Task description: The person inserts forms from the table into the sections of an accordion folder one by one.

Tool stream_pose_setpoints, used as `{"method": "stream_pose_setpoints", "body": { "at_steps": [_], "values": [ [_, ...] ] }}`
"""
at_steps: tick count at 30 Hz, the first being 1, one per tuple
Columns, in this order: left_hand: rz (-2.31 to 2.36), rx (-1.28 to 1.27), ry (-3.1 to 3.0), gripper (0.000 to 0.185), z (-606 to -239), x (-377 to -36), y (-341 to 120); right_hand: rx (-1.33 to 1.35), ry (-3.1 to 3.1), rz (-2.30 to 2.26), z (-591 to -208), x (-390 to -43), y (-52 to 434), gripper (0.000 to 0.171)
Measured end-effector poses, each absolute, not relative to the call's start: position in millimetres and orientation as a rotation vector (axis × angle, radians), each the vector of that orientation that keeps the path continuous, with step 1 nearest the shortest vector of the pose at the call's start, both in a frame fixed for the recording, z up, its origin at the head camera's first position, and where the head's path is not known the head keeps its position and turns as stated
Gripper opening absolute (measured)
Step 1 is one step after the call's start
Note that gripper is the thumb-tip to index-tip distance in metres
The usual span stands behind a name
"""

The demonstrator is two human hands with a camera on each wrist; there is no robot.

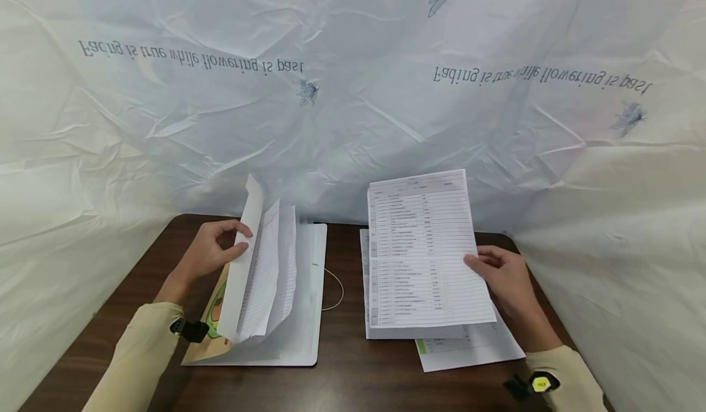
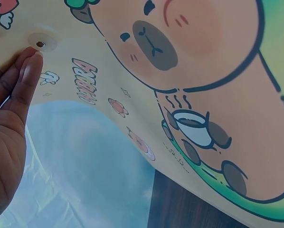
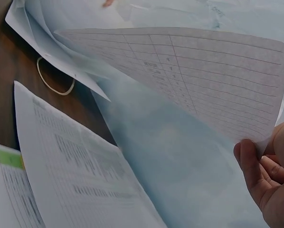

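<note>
I see my left hand (image 1: 212,252) at about nine o'clock on the dark wooden table (image 1: 342,369), its fingers curled round the raised flap of an open document folder (image 1: 300,314), thumb on the inner side, holding the flap nearly upright. The left wrist view shows the flap's outer face, a cartoon capybara with a steaming cup, and one fingertip (image 2: 32,66) touching just beside a clear snap button (image 2: 41,43). Several loose sheets (image 1: 270,271) stand fanned inside the folder, leaning against the flap. A thin elastic loop (image 1: 335,292) lies on the table just off the folder's right edge.

My right hand (image 1: 504,277) sits at about three o'clock and pinches a printed table sheet (image 1: 425,252) by its right edge, thumb on top, lifting it clear of the table. Beneath it lies a small stack of printed pages (image 1: 474,347), the lowest with a green header block, touching the table.
</note>
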State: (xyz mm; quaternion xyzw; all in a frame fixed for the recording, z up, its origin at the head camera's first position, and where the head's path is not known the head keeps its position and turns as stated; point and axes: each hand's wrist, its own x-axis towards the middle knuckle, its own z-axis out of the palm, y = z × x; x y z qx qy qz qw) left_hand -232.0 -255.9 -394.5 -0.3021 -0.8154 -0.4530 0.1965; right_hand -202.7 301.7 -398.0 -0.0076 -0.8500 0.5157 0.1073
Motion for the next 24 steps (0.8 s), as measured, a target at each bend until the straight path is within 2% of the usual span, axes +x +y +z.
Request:
{"method": "stream_pose_setpoints", "body": {
  "at_steps": [24],
  "values": [
    [-1.264,-0.845,-2.272,0.015,-396.2,-233.5,-255.3,0.056,-2.507,1.722,-421.7,-226.4,241.7,0.038]
  ]
}}
